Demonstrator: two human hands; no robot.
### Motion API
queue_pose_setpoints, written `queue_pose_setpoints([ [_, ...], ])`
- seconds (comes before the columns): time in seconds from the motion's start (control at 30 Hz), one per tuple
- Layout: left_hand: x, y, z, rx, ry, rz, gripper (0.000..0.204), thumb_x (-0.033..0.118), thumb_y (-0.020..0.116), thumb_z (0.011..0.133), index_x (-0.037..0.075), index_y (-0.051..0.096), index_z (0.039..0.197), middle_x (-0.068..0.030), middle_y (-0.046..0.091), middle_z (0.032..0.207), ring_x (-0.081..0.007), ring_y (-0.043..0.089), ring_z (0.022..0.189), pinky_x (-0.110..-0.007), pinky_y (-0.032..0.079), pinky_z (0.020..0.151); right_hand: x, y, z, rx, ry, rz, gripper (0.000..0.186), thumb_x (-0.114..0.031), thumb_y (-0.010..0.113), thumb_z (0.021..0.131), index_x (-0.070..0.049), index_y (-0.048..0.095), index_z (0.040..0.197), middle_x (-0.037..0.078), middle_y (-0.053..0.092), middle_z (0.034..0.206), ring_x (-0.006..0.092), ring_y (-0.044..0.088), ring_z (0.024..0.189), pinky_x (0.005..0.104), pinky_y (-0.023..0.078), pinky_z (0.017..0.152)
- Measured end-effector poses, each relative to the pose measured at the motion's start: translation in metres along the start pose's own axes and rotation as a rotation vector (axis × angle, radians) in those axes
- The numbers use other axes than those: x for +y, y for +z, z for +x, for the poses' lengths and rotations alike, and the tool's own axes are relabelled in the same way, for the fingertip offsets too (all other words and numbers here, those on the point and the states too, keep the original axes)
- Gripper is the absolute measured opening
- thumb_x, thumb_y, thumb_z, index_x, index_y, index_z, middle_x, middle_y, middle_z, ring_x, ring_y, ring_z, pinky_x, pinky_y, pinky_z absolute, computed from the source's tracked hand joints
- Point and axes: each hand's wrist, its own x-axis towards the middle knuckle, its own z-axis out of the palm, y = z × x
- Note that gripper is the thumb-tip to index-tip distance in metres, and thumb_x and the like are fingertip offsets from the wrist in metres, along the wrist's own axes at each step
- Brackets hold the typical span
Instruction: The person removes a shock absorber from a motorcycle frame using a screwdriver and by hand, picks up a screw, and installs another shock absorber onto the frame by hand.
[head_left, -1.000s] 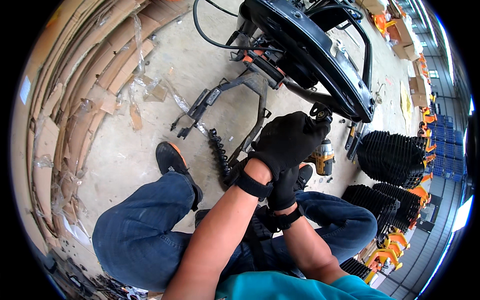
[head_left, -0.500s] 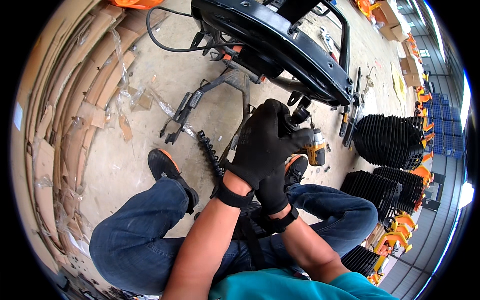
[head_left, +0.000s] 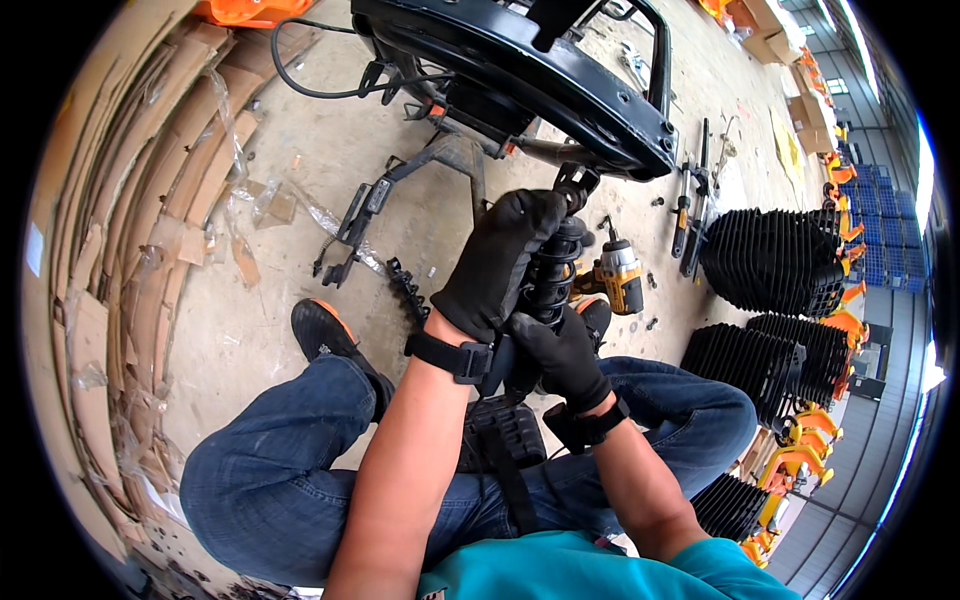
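Both my gloved hands are on a black coil-spring shock absorber (head_left: 553, 275), held nearly upright. My left hand (head_left: 505, 262) closes round its upper part from the left. My right hand (head_left: 566, 360) grips its lower end, with the thumb along it. The shock's top end is at a small bracket under the black metal frame (head_left: 540, 75); I cannot tell whether a bolt joins them. A yellow and black impact driver (head_left: 620, 275) stands on the floor just right of the shock. Another coil-spring shock (head_left: 407, 290) lies on the floor to the left.
Flattened cardboard (head_left: 150, 230) is piled along the left. A black forked metal arm (head_left: 375, 200) reaches out from under the frame. Stacked black ribbed parts (head_left: 770, 262) stand at the right, near long metal bars (head_left: 692, 205). Several small fasteners lie on the floor.
My right hand has come down from behind the left to the shock's lower end. The shock, mostly hidden before, now shows upright below the frame. The view has shifted slightly.
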Motion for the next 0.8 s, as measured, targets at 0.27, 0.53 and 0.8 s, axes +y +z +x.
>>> queue_pose_setpoints([
  [0.27, -0.001, -0.004, -0.006, -0.171, -0.020, 0.312, 0.047, 0.039, 0.062, 0.097, -0.001, 0.060, 0.122, -0.0098, 0.068, 0.102, -0.0188, 0.066, 0.095, -0.032, 0.054, 0.087, -0.011, 0.004, -0.004, 0.078, -0.106, 0.013, 0.032, -0.025, 0.065, 0.096, -0.003, 0.057, 0.117, 0.001, 0.064, 0.092, 0.0074, 0.058, 0.081, 0.0246, 0.049, 0.071],
  [0.53, -0.014, 0.008, -0.004, -0.074, 0.141, 0.460, 0.035, 0.027, 0.061, 0.099, 0.000, 0.061, 0.121, -0.0065, 0.068, 0.100, -0.0130, 0.064, 0.091, -0.028, 0.053, 0.085, -0.007, 0.008, -0.005, 0.192, -0.262, -0.044, 0.032, -0.021, 0.057, 0.100, -0.001, 0.052, 0.124, 0.005, 0.065, 0.106, 0.0091, 0.061, 0.084, 0.0266, 0.051, 0.075],
  [0.8, -0.004, 0.004, -0.009, -0.064, 0.149, 0.539, 0.040, 0.035, 0.054, 0.101, 0.001, 0.060, 0.121, -0.0073, 0.068, 0.098, -0.0132, 0.065, 0.087, -0.029, 0.052, 0.081, -0.016, 0.026, -0.012, 0.202, -0.195, 0.021, 0.035, -0.022, 0.057, 0.100, -0.003, 0.048, 0.128, 0.004, 0.063, 0.097, 0.0091, 0.061, 0.082, 0.0242, 0.050, 0.071],
])
